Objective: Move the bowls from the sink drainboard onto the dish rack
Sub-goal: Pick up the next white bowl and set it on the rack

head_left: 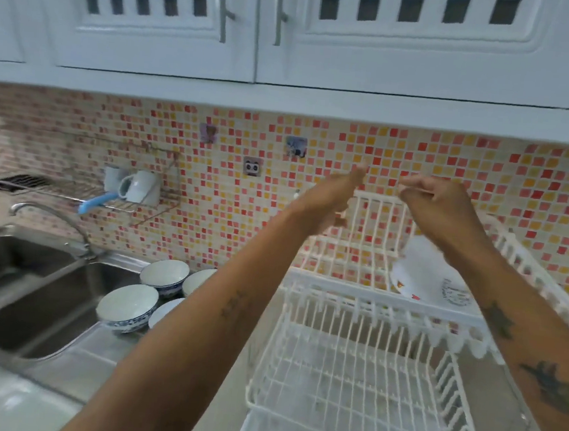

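Several white bowls with blue patterned outsides stand on the steel drainboard (99, 347): one (127, 308) at the front, one (164, 275) behind it, and two more (198, 281) (164, 313) partly hidden by my left forearm. The white two-tier wire dish rack (357, 386) stands to their right. A white printed bowl (429, 279) lies tilted on its upper tier. My left hand (332, 199) and my right hand (439, 201) are raised above the rack's back, blurred, with curled fingers and nothing visible in them.
A double steel sink (28, 292) with a curved faucet (52, 219) lies at the left. A wall wire shelf (112, 200) holds white mugs (141, 185) and a blue-handled utensil (96, 202). White cabinets (292, 30) hang overhead.
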A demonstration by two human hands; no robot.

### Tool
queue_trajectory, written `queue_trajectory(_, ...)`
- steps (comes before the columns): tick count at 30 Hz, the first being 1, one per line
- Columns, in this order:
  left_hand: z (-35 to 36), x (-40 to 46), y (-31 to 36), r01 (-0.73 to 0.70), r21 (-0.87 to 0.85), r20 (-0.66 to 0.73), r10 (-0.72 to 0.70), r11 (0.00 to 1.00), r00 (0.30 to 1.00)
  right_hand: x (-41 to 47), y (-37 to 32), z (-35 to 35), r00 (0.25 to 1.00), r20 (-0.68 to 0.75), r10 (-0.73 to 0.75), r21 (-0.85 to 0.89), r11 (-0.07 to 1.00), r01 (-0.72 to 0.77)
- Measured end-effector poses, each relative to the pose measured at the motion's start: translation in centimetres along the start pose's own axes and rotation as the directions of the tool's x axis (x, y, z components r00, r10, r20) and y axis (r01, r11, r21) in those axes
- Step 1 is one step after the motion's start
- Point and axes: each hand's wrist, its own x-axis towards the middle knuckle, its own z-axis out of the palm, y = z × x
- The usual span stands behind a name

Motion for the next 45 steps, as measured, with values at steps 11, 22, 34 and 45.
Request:
queue_trajectory(11, -20.7, -6.4, -3.7, -0.144, -0.027, -0.573, 0.103, 0.989, 0.813, -3.0, -11.6, 19.0, 0.918, 0.374, -0.133, 0.682, 0.71, -0.175)
queue_trajectory(22, -34.6, -8.6, -22.7, 0.248, -0.277, -0.632, -0.371, 0.928, 0.681, -3.7, -6.4, 41.4, 0.793, 0.53, 0.3, 0.403, 0.734, -0.547)
queue_trajectory(34, -33.4, -8.4, -38.0, 0.543, -0.4, -0.492, -0.673, 0.738, 0.553, -6.0, 6.1, 50.3, 0.592, 0.499, 0.633, 0.095, 0.639, -0.763)
queue_trajectory(45, -31.0, -7.0, -42.7, 0.362, -0.386, -0.643, -0.529, 0.849, 0.554, -7.8, 10.6, 54.0, 0.594, 0.438, 0.674, 0.056, 0.639, -0.767)
